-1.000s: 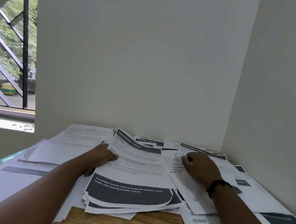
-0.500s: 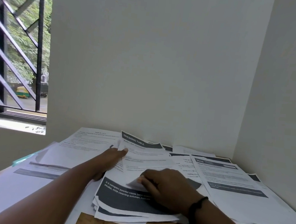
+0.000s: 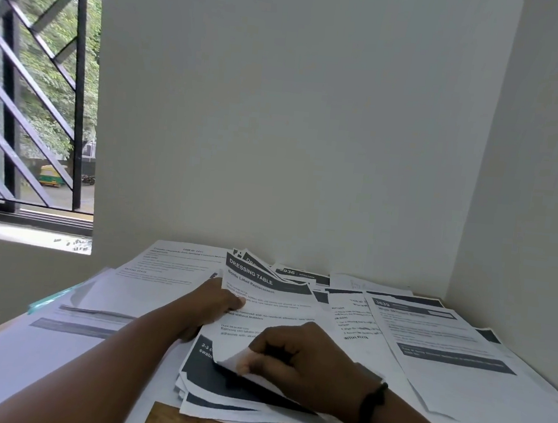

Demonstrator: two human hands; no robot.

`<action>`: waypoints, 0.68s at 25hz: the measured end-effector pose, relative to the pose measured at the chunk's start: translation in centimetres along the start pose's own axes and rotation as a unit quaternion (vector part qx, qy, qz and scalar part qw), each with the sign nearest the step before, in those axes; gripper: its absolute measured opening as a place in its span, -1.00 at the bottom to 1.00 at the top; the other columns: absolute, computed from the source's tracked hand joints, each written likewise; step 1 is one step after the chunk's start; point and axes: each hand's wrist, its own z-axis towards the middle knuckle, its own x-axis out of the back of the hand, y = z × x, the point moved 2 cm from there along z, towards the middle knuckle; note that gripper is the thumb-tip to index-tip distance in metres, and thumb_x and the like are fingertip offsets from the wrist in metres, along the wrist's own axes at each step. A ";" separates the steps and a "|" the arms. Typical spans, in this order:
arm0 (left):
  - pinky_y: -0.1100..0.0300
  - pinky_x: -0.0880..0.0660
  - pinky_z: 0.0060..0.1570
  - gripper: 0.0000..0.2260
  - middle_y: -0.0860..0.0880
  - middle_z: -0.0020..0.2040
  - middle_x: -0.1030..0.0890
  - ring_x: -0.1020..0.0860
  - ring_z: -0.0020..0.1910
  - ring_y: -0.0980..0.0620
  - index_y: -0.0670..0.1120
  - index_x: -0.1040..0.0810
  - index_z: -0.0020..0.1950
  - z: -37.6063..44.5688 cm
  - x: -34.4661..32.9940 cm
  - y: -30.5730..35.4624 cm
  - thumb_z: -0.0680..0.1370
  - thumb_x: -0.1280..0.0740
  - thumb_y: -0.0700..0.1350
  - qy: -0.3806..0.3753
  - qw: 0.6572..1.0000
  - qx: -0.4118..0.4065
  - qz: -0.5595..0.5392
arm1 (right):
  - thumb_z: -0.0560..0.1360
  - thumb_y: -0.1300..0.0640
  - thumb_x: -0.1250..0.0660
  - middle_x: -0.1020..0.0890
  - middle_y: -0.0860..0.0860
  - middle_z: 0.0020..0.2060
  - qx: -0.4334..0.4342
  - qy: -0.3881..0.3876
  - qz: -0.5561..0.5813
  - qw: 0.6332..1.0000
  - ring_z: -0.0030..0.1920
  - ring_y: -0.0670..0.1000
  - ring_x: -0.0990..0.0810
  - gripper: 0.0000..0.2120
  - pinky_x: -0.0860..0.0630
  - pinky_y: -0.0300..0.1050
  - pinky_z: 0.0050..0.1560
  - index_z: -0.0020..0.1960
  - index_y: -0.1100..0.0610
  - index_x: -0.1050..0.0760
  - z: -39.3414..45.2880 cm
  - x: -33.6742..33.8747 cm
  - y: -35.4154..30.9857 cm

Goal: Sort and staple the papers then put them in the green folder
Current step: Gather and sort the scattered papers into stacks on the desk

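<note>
Pinching the top sheet's (image 3: 271, 316) near corner, the right hand (image 3: 303, 367) curls it up; the left hand (image 3: 217, 304) grips its nine-o'clock edge. Its long axis points toward twelve o'clock.

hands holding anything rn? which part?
Right hand pinches the lower corner of the top "Dressing Table" sheet, curling it up. Left hand grips that stack's left edge, thumb on top.

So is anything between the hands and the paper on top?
No. The right hand already pinches the top sheet at its near edge, peeling it up. The left hand holds its left edge. Nothing lies between.
</note>
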 end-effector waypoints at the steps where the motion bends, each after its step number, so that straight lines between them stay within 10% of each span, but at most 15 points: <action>1: 0.29 -0.52 -0.43 -0.81 -0.01 -0.09 -0.65 -0.66 -0.30 0.09 -0.03 -0.52 -0.03 -0.1 0.0 0.0 0.58 -0.28 -0.33 0.006 1.000 -0.002 -0.008 | 0.42 -0.19 -0.40 -0.66 0.03 -0.34 -0.026 -0.005 0.049 0.998 -0.37 -0.01 -0.54 -0.67 -0.46 -0.07 -0.29 -0.17 0.10 -0.65 -0.1 0.0 -0.1; 4: 0.21 -0.56 -0.30 -0.87 -0.05 0.00 -0.66 -0.67 -0.19 0.01 -0.05 -0.51 0.07 -0.1 0.5 0.4 0.59 -0.29 -0.26 0.028 0.999 -0.022 -0.002 | 0.38 -0.31 -0.36 -0.67 0.05 -0.35 -0.110 0.071 0.106 0.986 -0.31 0.10 -0.62 -0.54 -0.56 0.03 -0.22 -0.24 0.11 -0.63 0.0 1.2 0.9; 7: 0.14 -0.60 -0.23 -0.84 -0.04 0.05 -0.65 -0.67 -0.10 -0.04 -0.01 -0.48 0.17 -0.3 1.3 1.1 0.61 -0.29 -0.17 0.046 0.997 -0.055 -0.033 | 0.46 -0.27 -0.29 -0.62 -0.17 -0.08 -0.188 0.184 -0.106 0.959 -0.06 -0.15 -0.57 -0.71 -0.51 -0.13 -0.02 -0.03 -0.09 -0.57 -0.2 3.9 3.6; 12: 0.21 -0.57 -0.43 -0.89 -0.06 -0.05 -0.69 -0.70 -0.26 -0.03 -0.01 -0.53 0.11 -1.5 1.5 2.7 0.59 -0.32 -0.08 0.082 0.974 -0.111 -0.182 | 0.41 -0.30 -0.33 -0.40 0.08 0.36 -0.383 0.213 -0.028 0.899 0.31 0.09 -0.43 -0.18 -0.39 -0.04 0.25 0.49 0.04 -0.10 -1.6 6.3 6.9; 17: 0.17 -0.61 -0.38 -0.87 -0.07 -0.08 -0.72 -0.70 -0.20 -0.07 -0.02 -0.57 0.05 -2.5 0.8 3.8 0.59 -0.29 -0.03 0.106 0.943 -0.187 -0.256 | 0.51 0.13 -0.37 -0.68 -0.06 0.06 -0.290 0.232 0.210 0.904 0.05 -0.08 -0.65 -0.80 -0.54 -0.07 0.16 0.13 0.02 -0.51 -1.2 4.5 7.3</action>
